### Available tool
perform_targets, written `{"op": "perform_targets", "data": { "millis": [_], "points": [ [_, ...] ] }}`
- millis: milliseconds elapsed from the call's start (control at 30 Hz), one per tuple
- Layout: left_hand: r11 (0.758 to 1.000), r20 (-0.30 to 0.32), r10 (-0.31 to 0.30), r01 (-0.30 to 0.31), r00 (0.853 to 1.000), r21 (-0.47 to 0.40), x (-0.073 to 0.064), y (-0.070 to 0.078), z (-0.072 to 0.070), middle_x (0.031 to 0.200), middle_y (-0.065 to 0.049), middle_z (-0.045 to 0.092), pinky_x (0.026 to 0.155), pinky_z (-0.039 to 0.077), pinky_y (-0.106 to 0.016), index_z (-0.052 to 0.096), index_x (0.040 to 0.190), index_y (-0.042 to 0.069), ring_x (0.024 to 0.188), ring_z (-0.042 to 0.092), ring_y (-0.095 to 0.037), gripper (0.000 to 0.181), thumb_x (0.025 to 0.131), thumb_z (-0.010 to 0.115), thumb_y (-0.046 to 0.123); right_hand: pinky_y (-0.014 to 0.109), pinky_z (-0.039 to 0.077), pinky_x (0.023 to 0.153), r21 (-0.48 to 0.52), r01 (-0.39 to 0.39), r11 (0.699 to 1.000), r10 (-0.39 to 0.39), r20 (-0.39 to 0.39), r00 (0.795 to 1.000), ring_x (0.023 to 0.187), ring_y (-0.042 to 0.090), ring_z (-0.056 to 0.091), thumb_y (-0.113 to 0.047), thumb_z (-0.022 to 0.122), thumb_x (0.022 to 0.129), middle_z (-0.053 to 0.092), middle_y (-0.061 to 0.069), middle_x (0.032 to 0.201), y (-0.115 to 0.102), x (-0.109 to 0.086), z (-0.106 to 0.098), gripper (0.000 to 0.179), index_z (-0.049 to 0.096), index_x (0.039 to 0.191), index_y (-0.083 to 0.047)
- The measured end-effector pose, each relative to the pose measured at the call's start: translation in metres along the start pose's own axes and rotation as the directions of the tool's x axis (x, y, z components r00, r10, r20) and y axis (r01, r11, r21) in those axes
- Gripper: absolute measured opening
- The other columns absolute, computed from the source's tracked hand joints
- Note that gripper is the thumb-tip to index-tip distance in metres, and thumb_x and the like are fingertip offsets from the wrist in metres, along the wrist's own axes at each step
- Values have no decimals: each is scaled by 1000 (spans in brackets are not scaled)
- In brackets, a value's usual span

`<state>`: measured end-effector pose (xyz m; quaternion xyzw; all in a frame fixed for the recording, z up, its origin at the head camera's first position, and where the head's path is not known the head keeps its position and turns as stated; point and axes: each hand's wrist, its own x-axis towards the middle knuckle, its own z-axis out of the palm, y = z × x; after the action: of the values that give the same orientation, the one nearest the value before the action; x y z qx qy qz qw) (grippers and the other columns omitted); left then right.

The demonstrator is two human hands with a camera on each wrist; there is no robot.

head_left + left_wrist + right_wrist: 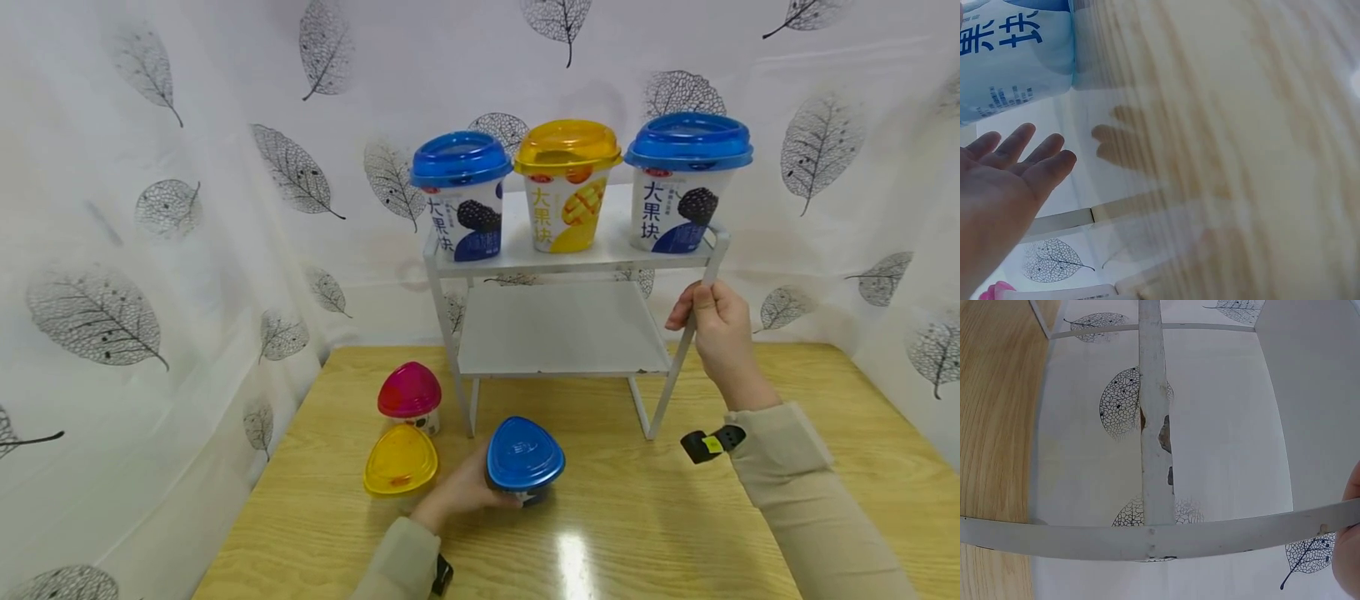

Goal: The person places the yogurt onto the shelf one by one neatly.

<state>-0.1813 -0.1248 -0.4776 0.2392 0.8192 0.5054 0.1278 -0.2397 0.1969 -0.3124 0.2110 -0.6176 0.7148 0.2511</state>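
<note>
A cup with a blue lid point(525, 454) stands on the table in front of the rack. My left hand point(468, 483) is around its left side, thumb near the front. In the left wrist view, the fingers point(1047, 165) reach out loosely extended, a gap between them and the white cup wall point(1010, 59). My right hand point(723, 329) grips the right front post of a white two-tier rack point(562, 325), with the thumb and fingers wrapped around it. Only part of that hand shows at the right edge of the right wrist view, at the rack's post point(1241, 536).
Along the rack's top shelf stand a blue-lidded cup point(461, 200), a yellow-lidded cup point(568, 187) and another blue-lidded cup point(686, 183). Left of my left hand are a pink-lidded cup point(410, 393) and a yellow-lidded cup point(401, 461). A leaf-patterned curtain point(225, 208) encloses the wooden table point(637, 533).
</note>
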Motion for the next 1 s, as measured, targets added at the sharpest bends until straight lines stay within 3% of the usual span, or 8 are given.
{"op": "perform_targets", "data": {
  "millis": [433,767,1000],
  "points": [
    [996,53,20,-15,998,-91,5,1,2,133,-3,37,98,27,-46,22,137,17,120,36,-22,87,69,76,15,17,48,54,9,-10,1000,10,-4,1000,52,8,56,-22,38,91,55,2,61,1,-1,-1,28,50,74,-3],
    [997,75,26,-20,997,-71,6,4,2,134,-8,36,97,28,-47,19,138,13,121,35,-25,89,69,76,14,17,48,54,2,-25,1000,25,0,1000,52,8,56,-22,39,91,55,2,61,0,-1,-1,29,50,74,-2],
    [996,55,20,-15,998,-88,7,7,5,133,-9,37,97,28,-46,20,138,11,120,37,-26,90,68,77,11,17,47,53,-19,-16,1000,16,-11,1000,51,8,56,-22,39,92,55,1,59,1,-1,-1,29,51,73,-2]
  ]
}}
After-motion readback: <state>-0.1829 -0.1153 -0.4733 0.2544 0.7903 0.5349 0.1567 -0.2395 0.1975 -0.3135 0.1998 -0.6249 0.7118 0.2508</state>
